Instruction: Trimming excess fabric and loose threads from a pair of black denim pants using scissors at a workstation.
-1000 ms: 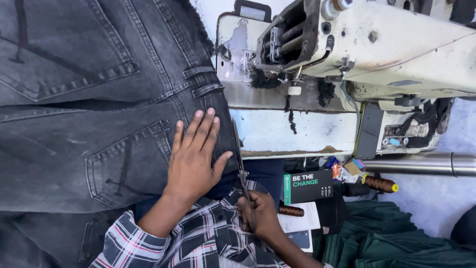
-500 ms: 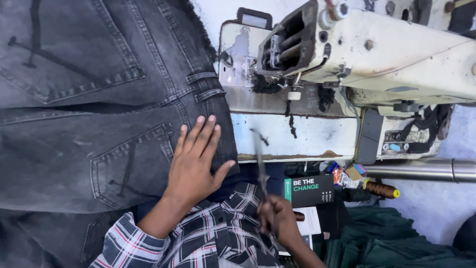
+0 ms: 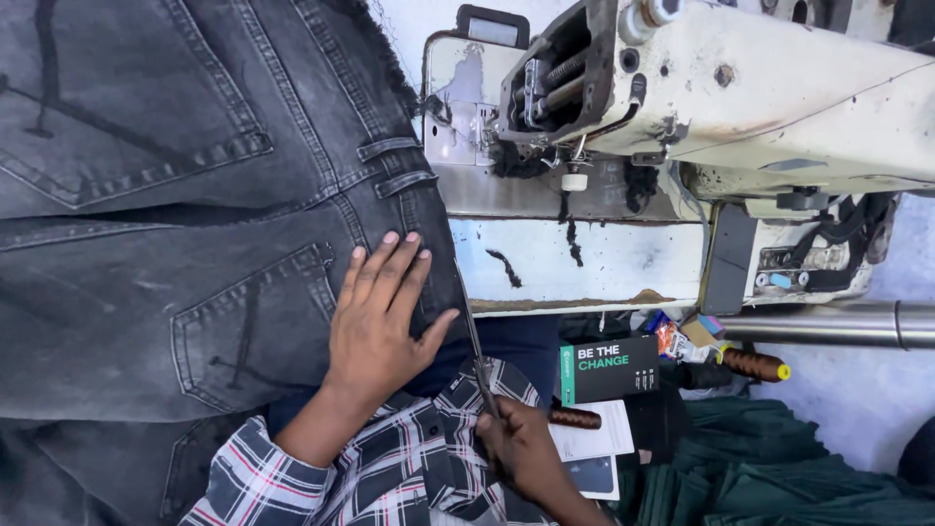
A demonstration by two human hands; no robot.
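Observation:
My left hand [image 3: 383,321] lies flat, fingers spread, on dark grey jeans [image 3: 195,214] near a back pocket and the waistband. My right hand [image 3: 526,453] is closed on a pair of scissors [image 3: 475,346], whose thin blades point up along the right edge of the jeans, close to my left thumb. A white, worn sewing machine [image 3: 740,107] stands to the right of the jeans, its needle area just above the blades' tips.
A small black box [image 3: 609,370] with a green edge, a brown thread spool [image 3: 755,365], white papers and dark green cloth [image 3: 779,477] lie at the lower right. A metal bar [image 3: 828,324] runs under the machine. My sleeves are plaid.
My right hand has drawn the scissors left and down, from over the white machine bed to the edge of the jeans. The left hand has stayed flat on the jeans.

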